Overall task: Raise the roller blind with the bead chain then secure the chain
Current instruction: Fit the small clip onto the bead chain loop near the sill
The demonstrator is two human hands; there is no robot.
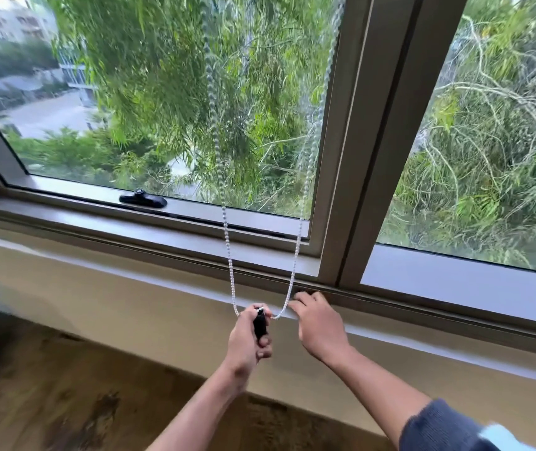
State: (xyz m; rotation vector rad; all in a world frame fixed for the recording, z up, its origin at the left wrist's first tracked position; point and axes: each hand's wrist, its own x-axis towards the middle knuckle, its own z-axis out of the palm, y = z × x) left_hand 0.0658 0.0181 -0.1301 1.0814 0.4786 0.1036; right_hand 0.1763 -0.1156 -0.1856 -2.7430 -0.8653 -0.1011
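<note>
A white bead chain (229, 258) hangs as a loop in front of the window, both strands running up out of the frame. The loop's bottom passes through a small black chain holder (259, 324), which my left hand (249, 340) grips just below the sill. My right hand (317, 320) rests on the sill edge beside the right strand, fingers curled; whether it pinches the chain is unclear. The roller blind itself is out of view above; the glass is uncovered.
A grey window frame (351, 164) divides two panes with trees outside. A black window latch (143, 200) sits on the lower frame at left. A beige wall runs under the sill (130, 275), with wooden floor (64, 385) below it.
</note>
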